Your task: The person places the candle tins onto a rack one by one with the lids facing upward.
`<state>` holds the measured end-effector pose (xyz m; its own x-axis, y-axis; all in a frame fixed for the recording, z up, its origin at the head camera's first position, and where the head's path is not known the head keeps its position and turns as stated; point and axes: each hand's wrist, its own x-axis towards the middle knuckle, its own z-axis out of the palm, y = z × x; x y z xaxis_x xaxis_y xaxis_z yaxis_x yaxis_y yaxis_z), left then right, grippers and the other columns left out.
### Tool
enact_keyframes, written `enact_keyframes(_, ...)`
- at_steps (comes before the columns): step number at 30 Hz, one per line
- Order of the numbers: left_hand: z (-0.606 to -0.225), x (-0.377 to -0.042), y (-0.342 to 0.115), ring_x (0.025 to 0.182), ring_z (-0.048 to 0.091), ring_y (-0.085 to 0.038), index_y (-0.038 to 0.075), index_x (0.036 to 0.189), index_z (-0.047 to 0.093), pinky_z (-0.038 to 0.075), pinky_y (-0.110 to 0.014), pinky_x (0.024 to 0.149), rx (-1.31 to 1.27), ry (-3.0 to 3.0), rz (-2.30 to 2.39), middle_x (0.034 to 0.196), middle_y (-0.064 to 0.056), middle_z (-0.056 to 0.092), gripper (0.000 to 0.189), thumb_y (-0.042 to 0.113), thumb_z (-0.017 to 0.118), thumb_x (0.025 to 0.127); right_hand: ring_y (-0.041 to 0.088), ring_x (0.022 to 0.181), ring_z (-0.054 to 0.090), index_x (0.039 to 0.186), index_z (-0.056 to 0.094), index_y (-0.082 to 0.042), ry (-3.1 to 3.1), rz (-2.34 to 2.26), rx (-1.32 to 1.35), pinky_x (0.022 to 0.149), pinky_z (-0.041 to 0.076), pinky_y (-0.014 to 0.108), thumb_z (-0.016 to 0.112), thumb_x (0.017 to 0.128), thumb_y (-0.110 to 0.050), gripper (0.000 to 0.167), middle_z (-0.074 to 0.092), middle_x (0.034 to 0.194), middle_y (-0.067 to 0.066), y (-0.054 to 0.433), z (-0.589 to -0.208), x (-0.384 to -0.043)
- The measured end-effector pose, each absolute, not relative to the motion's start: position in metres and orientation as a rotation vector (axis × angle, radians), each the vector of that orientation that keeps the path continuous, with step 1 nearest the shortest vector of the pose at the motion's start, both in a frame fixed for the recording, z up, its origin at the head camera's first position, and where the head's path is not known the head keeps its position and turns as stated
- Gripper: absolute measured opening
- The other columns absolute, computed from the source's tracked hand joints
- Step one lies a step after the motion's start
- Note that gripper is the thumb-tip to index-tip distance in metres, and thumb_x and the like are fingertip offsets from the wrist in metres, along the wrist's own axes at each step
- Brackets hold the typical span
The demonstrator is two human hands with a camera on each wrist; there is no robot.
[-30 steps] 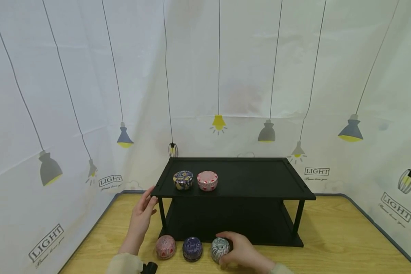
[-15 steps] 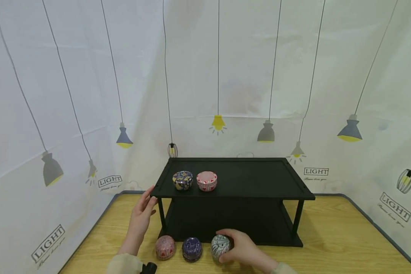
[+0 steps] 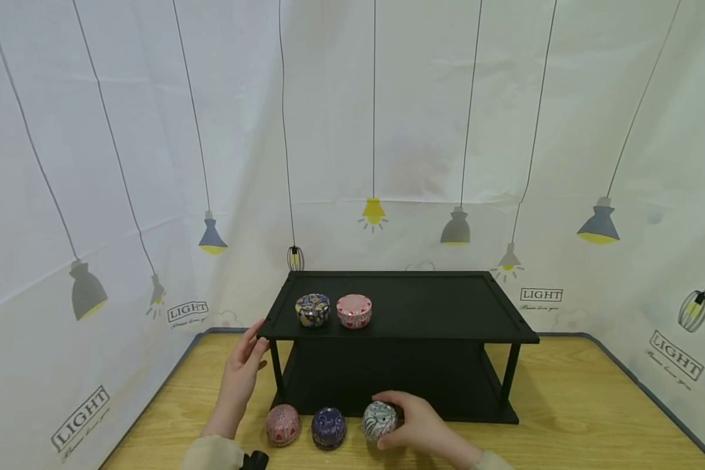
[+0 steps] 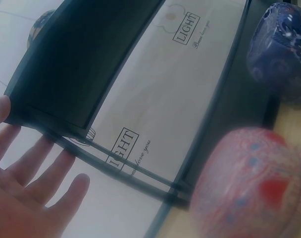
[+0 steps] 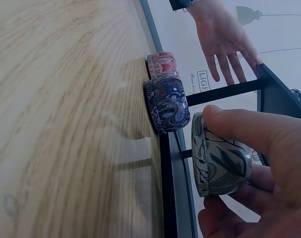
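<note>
In my right hand (image 3: 417,424), thumb and fingers grip a small round tin (image 5: 222,161) with a grey-white leaf pattern. The right wrist view shows it held just off the wood, tilted. To its left stand a dark blue patterned tin (image 3: 329,429) and a pink tin with red hearts (image 3: 282,425), in front of a black two-tier shelf (image 3: 435,307). My left hand (image 3: 242,372) rests against the left end of the shelf's upper tier, its fingers fairly straight. On that tier sit a blue-and-yellow tin (image 3: 313,310) and a pink-and-white heart tin (image 3: 354,311).
The shelf's black posts (image 3: 510,372) join its two tiers. Beneath everything lies a light wooden table (image 3: 587,405), bordered by a white backdrop (image 3: 423,130) printed with hanging lamps. A black band (image 3: 255,460) shows near the left sleeve.
My right hand has raised the leaf-patterned tin slightly off the table. The left hand and the other tins have stayed in place.
</note>
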<state>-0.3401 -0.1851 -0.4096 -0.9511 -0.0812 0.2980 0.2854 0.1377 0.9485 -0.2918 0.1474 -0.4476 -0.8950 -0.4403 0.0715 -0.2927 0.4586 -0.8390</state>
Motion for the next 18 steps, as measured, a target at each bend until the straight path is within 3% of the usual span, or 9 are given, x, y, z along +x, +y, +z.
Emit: enact_keyframes(18,-0.4115,-0.3411,-0.1857,0.127,0.046,-0.033,0.020,0.149,0.040,0.039,-0.053,0.099,-0.210,-2.132,-1.886,0.145,-0.017,0.043,0.052,0.037,0.050,0.101,0.020,0.092,0.060,0.127,0.061,-0.005,2.511,-1.456,-0.662,0.074,0.050,0.038,0.088,0.070,-0.019,0.065,0.063,0.113,0.003,0.1525,-0.4404,-0.2903)
